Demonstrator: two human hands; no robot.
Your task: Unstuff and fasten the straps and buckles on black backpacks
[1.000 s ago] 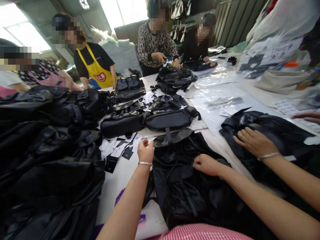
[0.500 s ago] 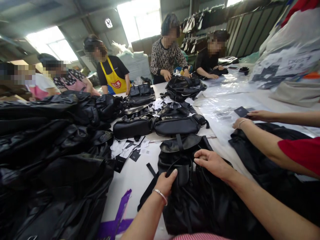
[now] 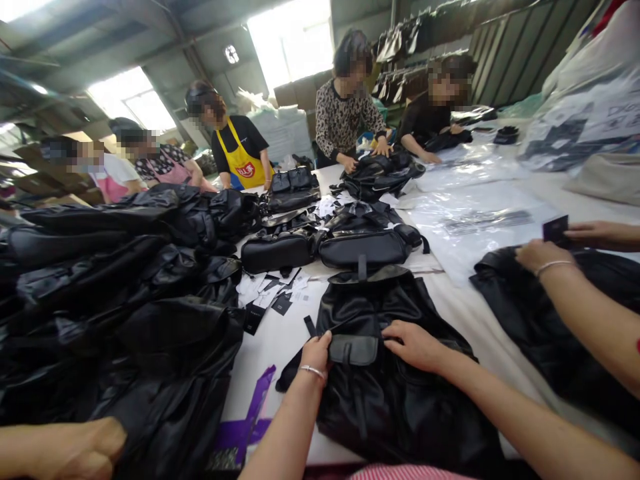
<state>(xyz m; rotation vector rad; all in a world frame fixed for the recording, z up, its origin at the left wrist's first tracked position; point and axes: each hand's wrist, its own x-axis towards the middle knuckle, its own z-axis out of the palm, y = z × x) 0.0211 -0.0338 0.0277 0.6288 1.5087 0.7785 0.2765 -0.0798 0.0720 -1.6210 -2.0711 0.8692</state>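
Note:
A black leather-look backpack (image 3: 395, 413) lies flat on the white table in front of me, its top pointing away. My left hand (image 3: 317, 353) grips it at the left end of a small pocket flap (image 3: 354, 351), thumb on top. On the flap's other side, my right hand (image 3: 414, 344) has its thumb and forefinger closed on the bag's material. The tips of several fingers are hidden in the dark folds. A narrow strap (image 3: 310, 326) sticks out beyond my left hand.
Black bags are heaped on the left (image 3: 125, 320); a co-worker's fist (image 3: 97, 443) rests before them. Paper tags (image 3: 273, 293) and two bags (image 3: 363, 250) lie ahead. At right, another person's hand (image 3: 543, 257) is by a black card (image 3: 555, 230). Purple tape (image 3: 250, 413) marks the table.
My hands have drawn slightly nearer me, and the pocket flap now lies spread flat between them. A fist has appeared at lower left. The co-worker's hands and black card have shifted right.

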